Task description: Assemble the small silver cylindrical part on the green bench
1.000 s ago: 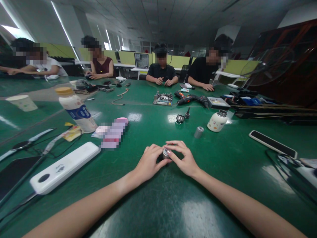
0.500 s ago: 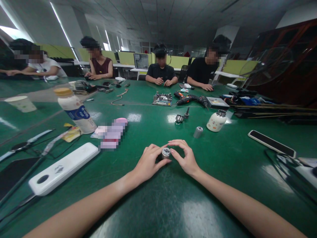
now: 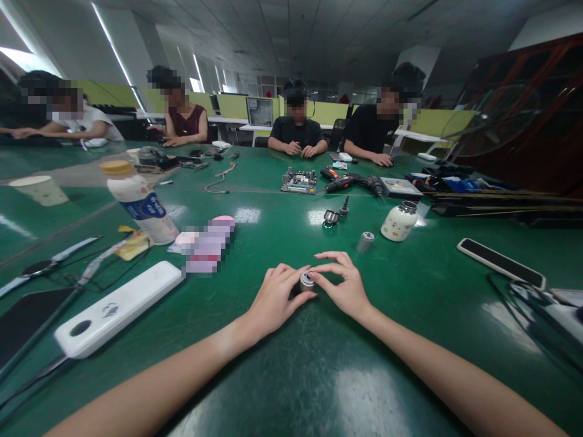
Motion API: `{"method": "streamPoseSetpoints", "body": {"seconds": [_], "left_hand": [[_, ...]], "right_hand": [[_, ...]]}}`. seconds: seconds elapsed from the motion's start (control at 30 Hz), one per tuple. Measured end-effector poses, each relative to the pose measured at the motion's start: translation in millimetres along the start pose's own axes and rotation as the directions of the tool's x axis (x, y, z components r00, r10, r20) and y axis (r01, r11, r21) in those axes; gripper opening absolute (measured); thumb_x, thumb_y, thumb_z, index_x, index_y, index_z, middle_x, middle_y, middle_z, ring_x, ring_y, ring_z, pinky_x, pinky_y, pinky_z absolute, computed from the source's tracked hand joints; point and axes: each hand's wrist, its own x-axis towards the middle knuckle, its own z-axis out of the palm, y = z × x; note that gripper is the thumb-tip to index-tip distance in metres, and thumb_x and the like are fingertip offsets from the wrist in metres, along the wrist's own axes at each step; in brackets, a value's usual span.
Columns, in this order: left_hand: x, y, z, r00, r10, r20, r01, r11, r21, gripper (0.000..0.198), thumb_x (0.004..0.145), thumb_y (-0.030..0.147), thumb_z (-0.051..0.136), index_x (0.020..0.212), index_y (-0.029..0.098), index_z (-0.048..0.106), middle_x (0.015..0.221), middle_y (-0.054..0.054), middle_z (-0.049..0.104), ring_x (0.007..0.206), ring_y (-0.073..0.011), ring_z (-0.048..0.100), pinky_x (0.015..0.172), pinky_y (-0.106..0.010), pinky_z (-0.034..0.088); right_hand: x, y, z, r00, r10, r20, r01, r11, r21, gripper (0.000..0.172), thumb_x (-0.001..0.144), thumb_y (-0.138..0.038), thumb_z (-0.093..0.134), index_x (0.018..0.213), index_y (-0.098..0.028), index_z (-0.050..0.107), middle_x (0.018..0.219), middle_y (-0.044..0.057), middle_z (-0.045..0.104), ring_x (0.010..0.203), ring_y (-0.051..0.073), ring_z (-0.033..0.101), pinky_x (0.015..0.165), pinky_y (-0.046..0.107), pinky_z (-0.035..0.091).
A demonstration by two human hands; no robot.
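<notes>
1. Nearest, the left forearm (image 3: pixel 173 382) and right forearm (image 3: pixel 437 361) slanted inward over the green surface (image 3: pixel 273 394), forming a wedge; bracing both there would, I judged, have steadied such fine fingerwork.
2. Beyond them, the left hand (image 3: pixel 269 297) cupped the metal cylinder (image 3: pixel 305 285) from the side, thumb along the near wall and fingers behind, its grip clamped on it. The cylinder appeared to stand upright between the hands. A firm hold, low on the wall, seemed best, so that it could neither twist nor tip.
3. The right hand (image 3: pixel 348 288) arched in from the other side, wrist low, thumb tip and forefinger close together at the cylinder's top. Whether that grip pinched anything small could not be told. Working square over the top, with light, even force, seemed wiser than pushing sideways.
4. Farther right, a second cylinder (image 3: pixel 365 243) stood clear of both hands; small finger movements suited, since a wide swing might have knocked it.
5. Farthest along the surface, past a cream bottle (image 3: pixel 398 223), lay a circuit board (image 3: pixel 299 181) and power drills (image 3: pixel 353 181), well apart from the work.
</notes>
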Motion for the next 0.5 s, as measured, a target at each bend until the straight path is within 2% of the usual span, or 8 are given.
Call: {"method": "streamPoseSetpoints", "body": {"seconds": [0.2, 0.37, 0.5], "left_hand": [[-0.6, -2.0, 0.6, 1.0, -0.007, 0.002, 0.007, 1.0, -0.012, 0.049, 0.086, 0.042, 0.064, 0.13, 0.021, 0.055, 0.1, -0.006, 0.068, 0.096, -0.0224, 0.053, 0.082, -0.036, 0.04], [-0.3, -0.9, -0.9, 1.0, -0.02, 0.01, 0.02, 1.0, -0.015, 0.048, 0.086, 0.043, 0.064, 0.129, 0.021, 0.056, 0.1, -0.006, 0.068, 0.096, -0.0221, 0.054, 0.082, -0.035, 0.04], [0.5, 1.3, -2.2, 0.999, -0.052, 0.011, 0.052, 0.999, -0.007, 0.048, 0.086, 0.042, 0.065, 0.128, 0.02, 0.057, 0.102, -0.006, 0.068, 0.098, -0.0225, 0.054, 0.084, -0.036, 0.04]], "right_hand": [[-0.5, 0.0, 1.3, 1.0, -0.007, 0.006, 0.007, 1.0, 0.008, 0.006, 0.081, -0.033, 0.072, 0.082, -0.029, 0.076, 0.103, 0.004, 0.069, 0.103, 0.023, 0.059, 0.094, 0.044, 0.043], [3.8, 5.9, -1.2, 0.994, 0.054, -0.091, -0.054, 0.999, 0.011, 0.015, 0.085, -0.04, 0.067, 0.084, -0.027, 0.076, 0.1, 0.006, 0.069, 0.099, 0.023, 0.06, 0.092, 0.043, 0.045], [9.9, 24.1, -9.4, 0.982, 0.109, -0.155, -0.133, 0.98, -0.15, 0.023, 0.083, -0.049, 0.066, 0.084, -0.028, 0.077, 0.098, 0.006, 0.07, 0.1, 0.026, 0.058, 0.095, 0.048, 0.039]]}}
